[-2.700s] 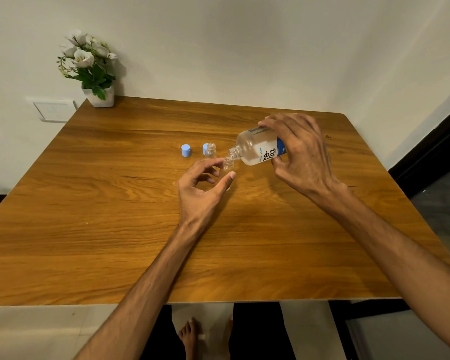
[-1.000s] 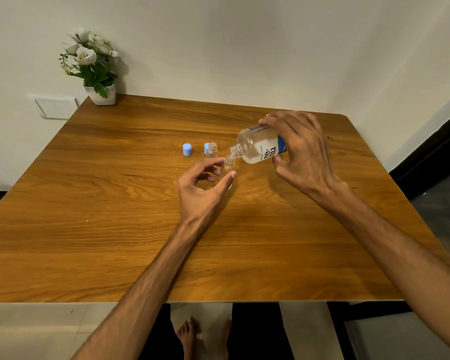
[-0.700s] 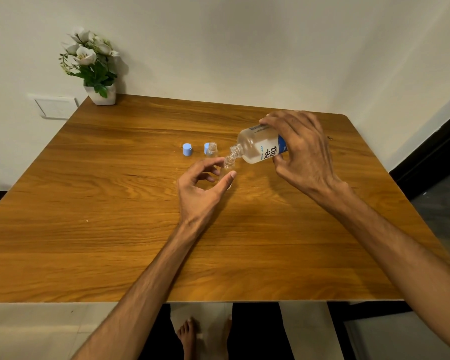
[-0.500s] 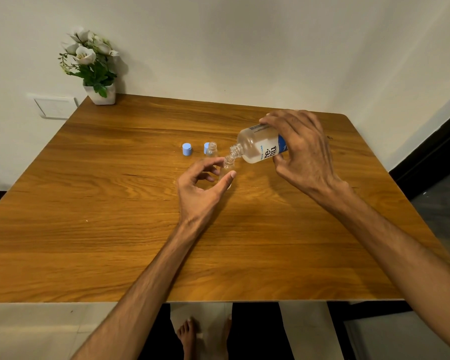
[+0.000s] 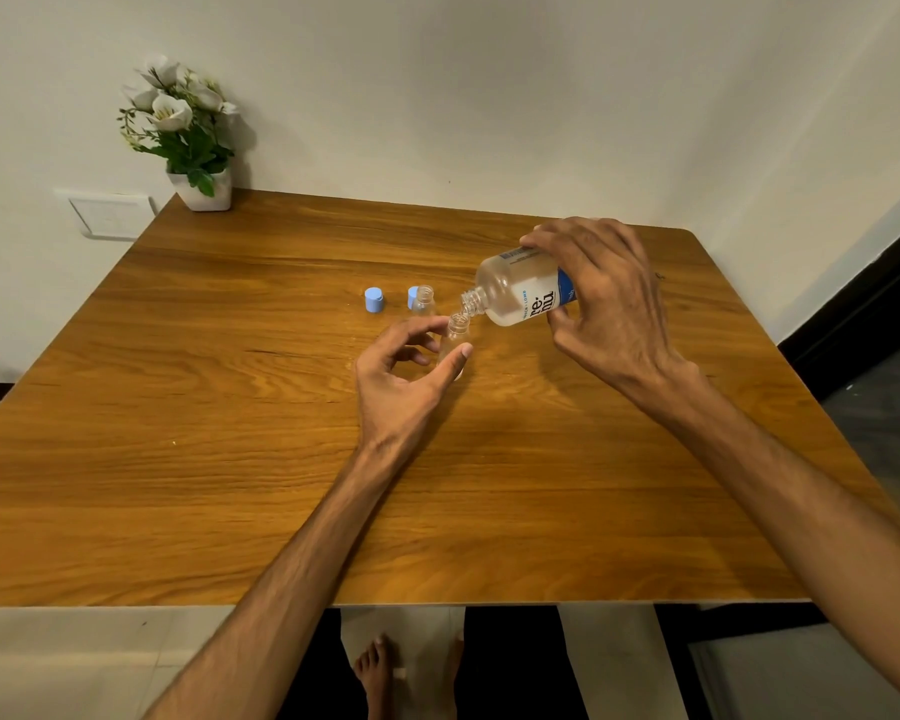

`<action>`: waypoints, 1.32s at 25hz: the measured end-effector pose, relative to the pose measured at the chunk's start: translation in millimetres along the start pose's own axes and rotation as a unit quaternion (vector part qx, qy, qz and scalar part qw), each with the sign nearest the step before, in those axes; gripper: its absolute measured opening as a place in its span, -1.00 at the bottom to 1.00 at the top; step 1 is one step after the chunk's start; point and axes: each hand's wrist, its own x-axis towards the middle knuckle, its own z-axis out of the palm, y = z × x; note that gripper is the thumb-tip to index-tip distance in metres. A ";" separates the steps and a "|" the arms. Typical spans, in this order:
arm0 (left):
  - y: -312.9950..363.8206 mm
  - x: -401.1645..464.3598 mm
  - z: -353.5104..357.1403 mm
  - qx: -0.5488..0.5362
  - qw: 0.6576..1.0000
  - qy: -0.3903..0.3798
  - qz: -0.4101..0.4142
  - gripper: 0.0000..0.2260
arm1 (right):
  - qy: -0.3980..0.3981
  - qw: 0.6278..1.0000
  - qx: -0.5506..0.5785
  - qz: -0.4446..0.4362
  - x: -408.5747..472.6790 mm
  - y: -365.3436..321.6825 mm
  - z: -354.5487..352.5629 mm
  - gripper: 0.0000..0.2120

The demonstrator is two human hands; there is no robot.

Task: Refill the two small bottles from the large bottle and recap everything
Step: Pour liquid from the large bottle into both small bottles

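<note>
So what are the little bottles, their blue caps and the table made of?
The two small clear bottles look like thin glossy transparent plastic: the wood shows through and the necks are threaded. The two small light-blue caps look like opaque matte moulded plastic. The brown table shows wood grain under a smooth sheen; solid wood or laminate, I can't tell.

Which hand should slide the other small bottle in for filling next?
Left, probably. The left hand already steadies one small bottle, and the second small bottle stands just beyond its fingers. The right hand grips the tilted large bottle.
</note>
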 end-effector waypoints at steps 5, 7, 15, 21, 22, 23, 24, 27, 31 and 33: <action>-0.9 0.1 -0.3 -0.001 1.000 -0.001 0.002 -0.67 | -0.002 1.000 -0.004 -0.003 -0.6 0.9 0.7 -0.36; -0.7 -0.1 -0.1 -0.001 1.000 -0.002 0.003 -0.67 | -0.005 1.000 -0.006 -0.004 -0.4 1.2 0.7 -0.35; -0.8 0.1 -0.3 0.000 1.000 0.000 0.001 -0.67 | 0.001 1.000 -0.010 -0.006 0.6 1.7 0.5 -0.36; -0.3 -0.3 0.0 0.003 1.000 -0.001 0.001 -0.67 | -0.001 1.000 -0.009 -0.005 0.7 1.8 0.4 -0.36; -0.1 -0.3 -0.1 0.002 1.000 -0.001 0.001 -0.68 | -0.001 1.000 -0.009 -0.005 0.8 2.0 0.1 -0.36; 0.2 -0.3 0.0 0.000 1.000 -0.001 0.001 -0.68 | 0.000 1.000 -0.009 -0.005 1.0 2.1 -0.2 -0.36; 0.5 -0.2 -0.2 0.000 1.000 0.000 0.000 -0.68 | 0.000 1.000 -0.009 -0.005 1.0 2.0 -0.4 -0.36; 0.6 0.3 -0.8 0.004 1.000 -0.003 0.001 -0.68 | 0.002 1.000 -0.008 -0.007 1.1 0.9 -0.3 -0.36; -0.1 0.0 -0.2 0.006 1.000 -0.003 0.003 -0.67 | 0.001 1.000 -0.009 -0.009 1.0 1.8 -0.8 -0.36; -0.7 0.1 -0.5 0.008 1.000 -0.003 0.003 -0.67 | 0.001 1.000 -0.009 -0.007 0.9 1.9 -0.8 -0.35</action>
